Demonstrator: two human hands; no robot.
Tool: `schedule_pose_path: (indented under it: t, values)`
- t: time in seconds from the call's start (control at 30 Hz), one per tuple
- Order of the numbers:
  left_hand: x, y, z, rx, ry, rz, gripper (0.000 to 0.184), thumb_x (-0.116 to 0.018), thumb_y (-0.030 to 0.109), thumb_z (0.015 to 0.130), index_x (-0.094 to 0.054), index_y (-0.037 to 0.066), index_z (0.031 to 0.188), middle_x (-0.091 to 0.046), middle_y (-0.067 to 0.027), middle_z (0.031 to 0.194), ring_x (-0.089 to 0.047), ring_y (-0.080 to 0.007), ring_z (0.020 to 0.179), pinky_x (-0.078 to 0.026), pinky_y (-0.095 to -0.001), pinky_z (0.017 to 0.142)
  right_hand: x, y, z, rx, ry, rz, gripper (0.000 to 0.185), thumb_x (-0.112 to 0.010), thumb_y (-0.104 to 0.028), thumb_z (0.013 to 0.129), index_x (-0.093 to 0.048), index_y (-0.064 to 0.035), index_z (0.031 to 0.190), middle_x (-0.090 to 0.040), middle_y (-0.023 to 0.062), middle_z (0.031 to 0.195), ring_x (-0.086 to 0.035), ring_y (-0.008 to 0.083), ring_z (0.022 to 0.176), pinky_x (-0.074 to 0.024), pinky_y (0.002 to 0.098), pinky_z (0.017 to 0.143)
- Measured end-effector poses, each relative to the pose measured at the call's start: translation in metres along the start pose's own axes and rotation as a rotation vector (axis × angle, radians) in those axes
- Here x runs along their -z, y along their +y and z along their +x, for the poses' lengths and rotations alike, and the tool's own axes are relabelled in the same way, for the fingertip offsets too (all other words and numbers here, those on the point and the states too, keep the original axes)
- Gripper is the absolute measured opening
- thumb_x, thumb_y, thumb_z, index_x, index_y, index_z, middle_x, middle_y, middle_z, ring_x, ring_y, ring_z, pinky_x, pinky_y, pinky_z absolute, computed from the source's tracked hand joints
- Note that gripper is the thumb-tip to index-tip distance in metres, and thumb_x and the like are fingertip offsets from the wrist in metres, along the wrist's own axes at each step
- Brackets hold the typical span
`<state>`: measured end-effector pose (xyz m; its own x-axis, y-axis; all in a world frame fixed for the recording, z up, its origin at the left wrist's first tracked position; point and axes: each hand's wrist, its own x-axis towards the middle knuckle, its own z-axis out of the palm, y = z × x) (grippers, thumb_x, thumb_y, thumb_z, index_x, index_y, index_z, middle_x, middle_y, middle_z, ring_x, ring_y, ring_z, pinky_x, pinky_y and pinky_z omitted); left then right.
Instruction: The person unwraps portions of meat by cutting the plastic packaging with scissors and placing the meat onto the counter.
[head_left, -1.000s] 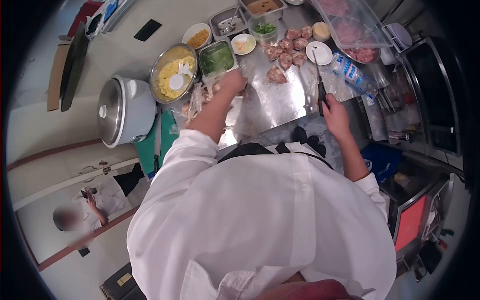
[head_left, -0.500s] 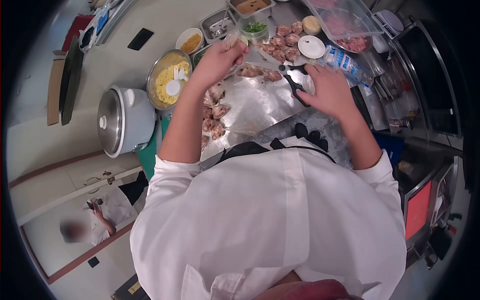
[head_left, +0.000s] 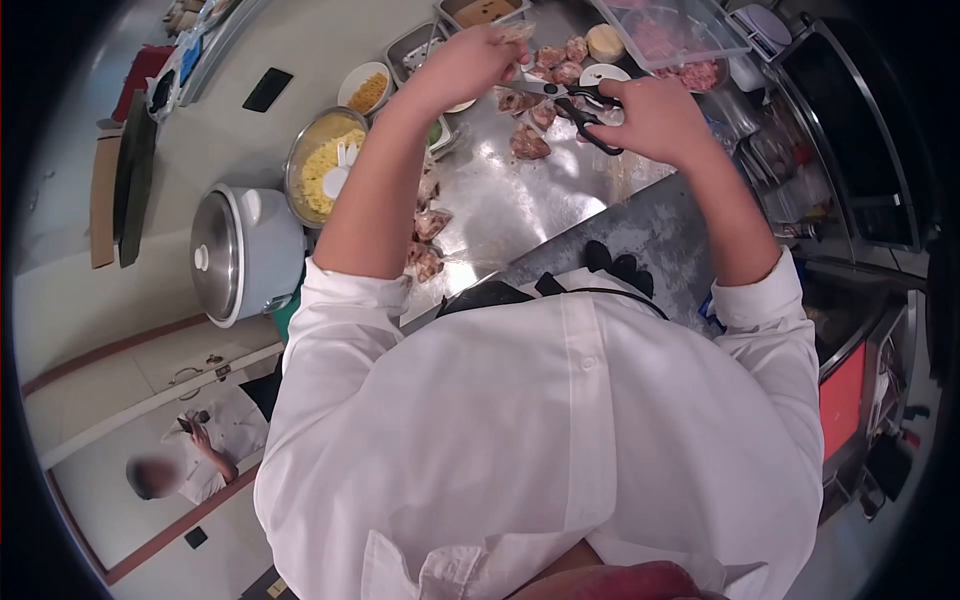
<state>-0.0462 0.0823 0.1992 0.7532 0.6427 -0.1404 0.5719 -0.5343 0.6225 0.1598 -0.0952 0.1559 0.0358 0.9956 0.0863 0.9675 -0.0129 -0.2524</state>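
My left hand (head_left: 472, 65) is closed on the gathered top of a clear plastic wrap (head_left: 516, 32), above the steel table (head_left: 500, 200). Black-handled scissors (head_left: 584, 118) are in my right hand (head_left: 650, 120), their blades pointing left, just below my left hand. Wrapped meat portions lie under and beside the blades, among them one bundle (head_left: 530, 143) below them. More bundles (head_left: 431, 224) lie along the table's left side, partly hidden by my left forearm. A small white plate (head_left: 603, 73) sits behind the scissors.
A rice cooker (head_left: 242, 255) and a metal bowl of yellow food (head_left: 318, 165) stand at left. Further back are a bowl of orange crumbs (head_left: 366, 88) and a steel tray of sauce (head_left: 480, 10). A clear tub (head_left: 672, 35) stands back right. Another person (head_left: 215, 435) is at lower left.
My left hand has moved from the left bundles up and right, with plastic wrap in it. My right hand has brought the scissors left, and their handles have spread.
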Motion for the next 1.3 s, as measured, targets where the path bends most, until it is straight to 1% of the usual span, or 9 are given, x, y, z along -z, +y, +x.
schedule_pose_path:
  t: [0.2,0.47,0.63,0.8,0.93,1.0,1.1,1.17,1.3]
  values:
    - [-0.026,-0.009,0.047,-0.081,0.002,0.025,0.036,-0.057,0.035,0.098,-0.078,0.007,0.092,-0.070,-0.0107,0.075,-0.068,-0.0258,0.073,-0.051,-0.0402,0.072,-0.013,0.028,0.011,-0.061,-0.064,0.073,0.056,-0.075,-0.060,0.079,-0.077,-0.0156,0.112,-0.075,0.0091,0.084,-0.074,0.0292,0.080,-0.0558,0.0438,0.075]
    - [-0.059,-0.048,0.123,-0.058,-0.071,0.203,0.038,-0.058,0.036,0.094,-0.078,0.007,0.079,-0.072,-0.0141,0.077,-0.069,-0.0316,0.077,-0.052,-0.0434,0.074,-0.019,0.048,0.034,-0.206,-0.255,0.128,0.035,-0.075,-0.046,0.089,-0.080,-0.0126,0.097,-0.073,0.0067,0.075,-0.073,0.0245,0.075,-0.0541,0.0416,0.071]
    - [-0.074,-0.070,0.140,0.046,0.068,0.077,0.037,-0.060,0.036,0.095,-0.076,0.007,0.080,-0.073,-0.0170,0.081,-0.071,-0.0339,0.080,-0.053,-0.0448,0.076,-0.052,0.058,0.038,-0.201,-0.106,0.026,0.035,-0.074,-0.044,0.092,-0.079,-0.0097,0.094,-0.075,0.0102,0.081,-0.074,0.0293,0.080,-0.0550,0.0456,0.073]
    - [-0.089,-0.049,0.057,-0.071,0.523,-0.046,0.029,-0.066,0.024,0.094,-0.069,0.004,0.116,-0.075,-0.0178,0.096,-0.072,-0.0365,0.083,-0.055,-0.0500,0.085,-0.054,0.061,0.007,-0.395,-0.130,-0.012,0.039,-0.069,-0.047,0.096,-0.078,-0.0087,0.096,-0.076,0.0134,0.087,-0.074,0.0326,0.086,-0.0555,0.0490,0.076]
    - [-0.160,-0.054,0.022,-0.374,0.286,0.012,0.048,-0.065,0.008,0.090,-0.061,0.011,0.138,-0.064,-0.0207,0.129,-0.064,-0.0374,0.116,-0.052,-0.0452,0.100,-0.066,0.073,-0.030,-0.568,-0.073,0.279,0.048,-0.066,-0.053,0.098,-0.075,-0.0050,0.096,-0.074,0.0149,0.083,-0.074,0.0306,0.077,-0.0540,0.0451,0.071]
    - [-0.196,-0.034,0.021,-0.323,0.110,-0.016,0.064,-0.060,0.000,0.087,-0.053,0.016,0.149,-0.056,-0.0202,0.143,-0.053,-0.0381,0.135,-0.046,-0.0464,0.111,-0.077,0.071,-0.045,-0.613,-0.087,0.388,0.051,-0.066,-0.053,0.098,-0.073,-0.0024,0.095,-0.073,0.0153,0.080,-0.073,0.0288,0.072,-0.0532,0.0426,0.069]
    - [-0.232,-0.020,0.023,-0.324,0.052,0.093,0.072,-0.060,0.002,0.088,-0.047,0.020,0.156,-0.054,-0.0213,0.146,-0.052,-0.0408,0.136,-0.047,-0.0490,0.110,-0.099,0.062,-0.060,-0.629,0.034,0.599,0.052,-0.066,-0.049,0.100,-0.068,0.0016,0.092,-0.068,0.0138,0.074,-0.070,0.0230,0.064,-0.0505,0.0375,0.064]
    - [-0.226,-0.005,0.017,-0.114,-0.191,0.188,0.080,-0.060,0.001,0.086,-0.040,0.023,0.160,-0.058,-0.0233,0.138,-0.056,-0.0426,0.129,-0.050,-0.0481,0.106,-0.112,0.051,-0.068,-0.633,0.088,0.706,0.046,-0.065,-0.042,0.103,-0.065,0.0026,0.091,-0.065,0.0126,0.070,-0.069,0.0198,0.063,-0.0496,0.0357,0.063]
    - [-0.208,-0.053,-0.010,-0.104,-0.099,0.306,0.050,-0.060,0.010,0.089,-0.064,0.019,0.138,-0.063,-0.0175,0.129,-0.061,-0.0371,0.122,-0.054,-0.0489,0.096,-0.130,0.040,-0.083,-0.637,-0.008,0.713,0.038,-0.062,-0.033,0.105,-0.065,0.0020,0.092,-0.067,0.0129,0.072,-0.069,0.0212,0.063,-0.0491,0.0356,0.062]
